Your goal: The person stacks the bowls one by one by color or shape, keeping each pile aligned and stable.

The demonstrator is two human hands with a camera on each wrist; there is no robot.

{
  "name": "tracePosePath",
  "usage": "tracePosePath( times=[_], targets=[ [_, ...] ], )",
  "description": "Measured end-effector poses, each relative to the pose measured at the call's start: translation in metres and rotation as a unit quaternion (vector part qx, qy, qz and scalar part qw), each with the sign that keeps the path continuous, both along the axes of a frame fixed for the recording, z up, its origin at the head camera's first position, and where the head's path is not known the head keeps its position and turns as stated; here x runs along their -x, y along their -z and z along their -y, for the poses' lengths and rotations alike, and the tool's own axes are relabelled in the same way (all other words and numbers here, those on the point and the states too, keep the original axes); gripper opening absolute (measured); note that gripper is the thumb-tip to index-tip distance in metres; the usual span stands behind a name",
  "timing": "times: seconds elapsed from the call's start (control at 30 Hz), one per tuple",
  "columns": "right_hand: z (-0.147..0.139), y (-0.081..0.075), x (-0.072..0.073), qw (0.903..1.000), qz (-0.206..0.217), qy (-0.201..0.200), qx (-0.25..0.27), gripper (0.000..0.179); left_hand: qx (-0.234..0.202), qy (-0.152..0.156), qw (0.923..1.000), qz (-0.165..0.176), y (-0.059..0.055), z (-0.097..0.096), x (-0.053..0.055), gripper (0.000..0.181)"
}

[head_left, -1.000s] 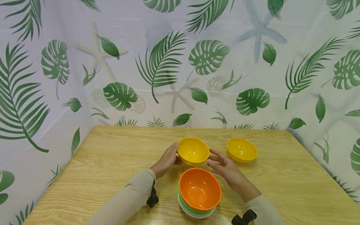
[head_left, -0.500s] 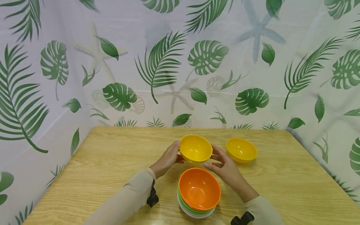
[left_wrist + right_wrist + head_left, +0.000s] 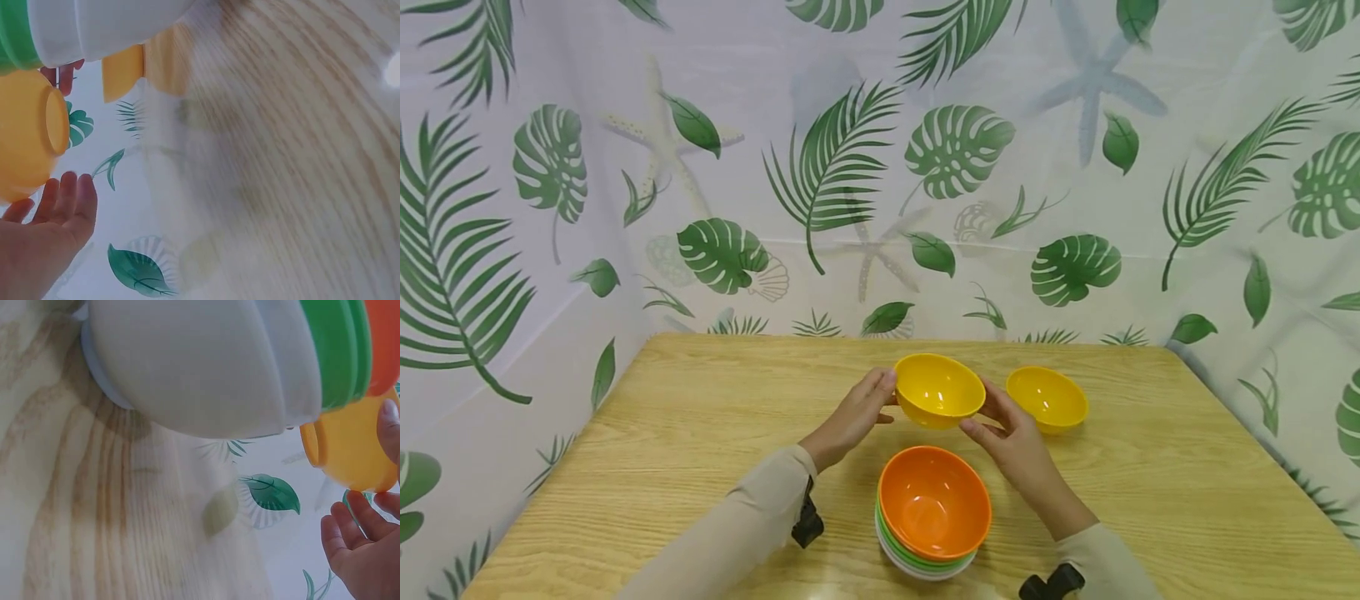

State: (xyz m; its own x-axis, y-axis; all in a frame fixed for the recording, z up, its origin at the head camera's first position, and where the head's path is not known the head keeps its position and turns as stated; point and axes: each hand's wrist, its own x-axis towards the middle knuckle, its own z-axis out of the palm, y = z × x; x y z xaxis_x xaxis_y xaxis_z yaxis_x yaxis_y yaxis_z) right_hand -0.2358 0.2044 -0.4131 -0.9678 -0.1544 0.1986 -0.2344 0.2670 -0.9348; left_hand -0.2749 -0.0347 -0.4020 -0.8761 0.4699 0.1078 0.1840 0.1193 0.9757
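A yellow bowl (image 3: pixel 938 392) is held up off the table behind the bowl stack, tilted slightly toward me. My left hand (image 3: pixel 852 417) grips its left side, thumb near the rim and fingers lower down; in the left wrist view that hand (image 3: pixel 53 231) shows its fingers at the bowl's wall, beside the foot ring. My right hand (image 3: pixel 1018 446) grips the right side, with the thumb (image 3: pixel 389 415) on the wall and fingers beneath. Nearer me stands a stack: an orange bowl (image 3: pixel 934 502) on top, green bowls (image 3: pixel 331 353) under it, and white bowls (image 3: pixel 194 369) lowest.
A second yellow bowl (image 3: pixel 1047 398) sits on the wooden table (image 3: pixel 715 408) at the back right, just beyond my right hand. A leaf-printed cloth (image 3: pixel 850 167) rises behind the table's far edge and along both sides.
The held yellow bowl has moved up and to the right, closer to the other yellow bowl, and tilted more. Both hands moved with it. The stack has stayed put.
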Motion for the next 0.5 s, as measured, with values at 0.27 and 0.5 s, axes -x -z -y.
tracePosePath(
  times=[0.27,0.5],
  targets=[
    [-0.003,-0.004,-0.001,0.9994,0.002,-0.004,0.035,0.061,-0.019,0.010,0.9993,-0.032,-0.006,0.002,-0.002,0.052],
    [-0.005,-0.012,-0.004,0.9982,-0.023,-0.027,0.050,0.057,-0.022,-0.005,0.9979,-0.061,-0.011,-0.001,-0.004,0.057]
  ],
)
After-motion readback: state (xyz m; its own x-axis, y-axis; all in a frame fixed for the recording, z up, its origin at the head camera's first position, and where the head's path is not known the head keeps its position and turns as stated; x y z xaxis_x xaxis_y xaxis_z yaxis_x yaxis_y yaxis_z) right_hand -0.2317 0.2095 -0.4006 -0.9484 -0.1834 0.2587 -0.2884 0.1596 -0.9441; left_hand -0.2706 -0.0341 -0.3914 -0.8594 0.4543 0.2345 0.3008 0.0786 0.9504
